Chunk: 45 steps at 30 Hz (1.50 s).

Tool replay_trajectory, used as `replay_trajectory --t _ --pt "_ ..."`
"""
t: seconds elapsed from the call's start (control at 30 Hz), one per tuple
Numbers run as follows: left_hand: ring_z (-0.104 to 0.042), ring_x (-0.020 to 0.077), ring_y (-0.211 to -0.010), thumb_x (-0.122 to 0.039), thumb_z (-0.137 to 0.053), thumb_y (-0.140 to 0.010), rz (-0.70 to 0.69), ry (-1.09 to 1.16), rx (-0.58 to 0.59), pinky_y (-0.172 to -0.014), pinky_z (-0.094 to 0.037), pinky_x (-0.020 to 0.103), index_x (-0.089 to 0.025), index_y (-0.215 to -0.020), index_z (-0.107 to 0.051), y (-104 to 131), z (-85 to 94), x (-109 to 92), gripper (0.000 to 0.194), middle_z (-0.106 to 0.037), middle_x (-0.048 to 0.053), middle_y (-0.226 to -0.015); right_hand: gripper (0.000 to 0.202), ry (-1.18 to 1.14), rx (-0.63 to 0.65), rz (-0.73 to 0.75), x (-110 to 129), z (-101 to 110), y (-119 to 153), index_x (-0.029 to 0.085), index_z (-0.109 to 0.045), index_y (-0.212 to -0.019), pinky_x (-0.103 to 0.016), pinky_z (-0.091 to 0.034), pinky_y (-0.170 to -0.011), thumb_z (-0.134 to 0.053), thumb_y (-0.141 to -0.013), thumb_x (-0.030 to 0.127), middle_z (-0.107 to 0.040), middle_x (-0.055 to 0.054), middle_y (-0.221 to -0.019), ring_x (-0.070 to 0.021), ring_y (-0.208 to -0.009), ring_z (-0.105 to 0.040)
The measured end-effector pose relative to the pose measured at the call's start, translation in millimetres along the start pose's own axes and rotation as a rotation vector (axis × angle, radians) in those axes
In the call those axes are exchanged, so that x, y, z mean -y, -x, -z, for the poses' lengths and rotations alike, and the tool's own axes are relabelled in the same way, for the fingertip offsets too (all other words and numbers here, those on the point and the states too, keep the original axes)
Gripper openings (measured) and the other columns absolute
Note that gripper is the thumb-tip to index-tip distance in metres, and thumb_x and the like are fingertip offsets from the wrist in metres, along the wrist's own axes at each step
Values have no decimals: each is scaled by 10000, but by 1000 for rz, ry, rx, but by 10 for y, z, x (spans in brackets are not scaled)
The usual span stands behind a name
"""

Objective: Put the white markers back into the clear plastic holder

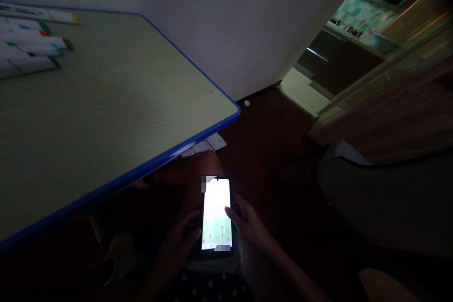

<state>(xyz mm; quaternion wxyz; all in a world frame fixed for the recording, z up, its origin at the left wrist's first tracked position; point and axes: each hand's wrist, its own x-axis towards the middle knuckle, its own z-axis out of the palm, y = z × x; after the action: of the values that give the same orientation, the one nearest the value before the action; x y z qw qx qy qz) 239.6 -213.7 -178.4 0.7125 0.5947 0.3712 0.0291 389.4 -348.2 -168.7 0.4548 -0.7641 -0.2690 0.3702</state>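
Observation:
A smartphone (217,214) with a bright, mostly white screen is held upright above my lap, low in the middle of the view. Along its left edge my left hand (186,236) is closed, the thumb near the lower corner. My right hand (247,222) grips the right edge, its thumb lying over the screen's edge. Small coloured shapes show on the pale green lower part of the screen. Shadow hides most of the fingers behind the phone.
A pale table (123,94) with a blue rim fills the left; several markers (35,45) lie on it. Papers (215,141) show beneath its edge. A small white object (247,103) lies on the dark floor (262,137). At right are a dark chair (385,198) and a kitchen doorway.

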Motion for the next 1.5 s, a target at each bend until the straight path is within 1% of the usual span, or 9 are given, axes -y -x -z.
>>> replay_trajectory --t 0.23,0.4,0.6,0.73,0.8,0.9,1.07,1.37,1.5 --pt "-590 276 -984 -359 -601 -629 29 7 -1 -853 -477 390 -191 -980 -631 14 0 -62 390 -676 64 -1014 378 -160 48 37 26 29 -10 187 -486 -1157 -374 -456 -809 -484 -808 332 -600 -84 -1063 -211 -926 -575" --pt "-609 277 -947 -368 -617 -624 57 54 49 -807 -504 380 -198 -976 -626 101 -20 11 390 -689 64 -978 422 -213 134 4 57 83 86 213 -432 -1216 -361 -468 -785 -484 -813 328 -588 -73 -1090 -201 -919 -578" --pt "-602 269 -963 -365 -618 -624 78 70 45 -813 -502 362 -203 -985 -619 129 -44 22 396 -677 64 -1006 405 -227 131 3 -7 64 95 201 -447 -1190 -356 -469 -786 -497 -806 317 -595 -68 -1072 -192 -914 -579" --pt "-591 277 -980 -372 -613 -618 75 41 22 -843 -481 381 -192 -1003 -608 102 -40 36 425 -661 80 -1039 486 -232 124 -12 -18 31 39 190 -458 -1142 -350 -472 -781 -633 -697 275 -593 -65 -1065 -203 -924 -574" --pt "-580 274 -998 -378 -605 -623 65 27 20 -869 -463 383 -179 -1020 -597 94 -37 63 444 -644 93 -1073 447 -159 71 -36 -27 13 5 181 -483 -1084 -322 -481 -725 -645 -681 290 -607 -60 -1014 -197 -875 -583" --pt "-567 264 -1022 -373 -595 -641 51 8 39 -893 -447 375 -175 -1045 -585 92 -31 82 450 -633 95 -1093 258 -1 -34 -51 -41 -13 -51 152 -549 -892 -264 -452 -596 -507 -782 381 -617 -40 -802 -157 -703 -572" --pt "-575 274 -1012 -361 -607 -630 45 30 31 -871 -464 384 -201 -1010 -615 101 -31 24 412 -653 72 -1065 315 30 -48 -29 -63 -10 -98 141 -536 -735 -220 -392 -519 -429 -814 427 -565 -12 -670 -116 -599 -506" --pt "-568 279 -1020 -365 -597 -637 54 7 28 -890 -446 403 -178 -1033 -597 80 -33 109 438 -641 97 -1079 282 -255 115 -86 -34 55 29 151 -539 -945 -284 -465 -663 -567 -739 342 -625 -39 -853 -158 -752 -586" --pt "-549 269 -1051 -374 -582 -672 52 13 53 -906 -438 397 -169 -1085 -559 69 -12 177 462 -617 96 -1121 456 -183 -1 -129 62 -93 107 166 -454 -1063 -326 -479 -722 -633 -668 307 -612 -80 -994 -200 -866 -591"
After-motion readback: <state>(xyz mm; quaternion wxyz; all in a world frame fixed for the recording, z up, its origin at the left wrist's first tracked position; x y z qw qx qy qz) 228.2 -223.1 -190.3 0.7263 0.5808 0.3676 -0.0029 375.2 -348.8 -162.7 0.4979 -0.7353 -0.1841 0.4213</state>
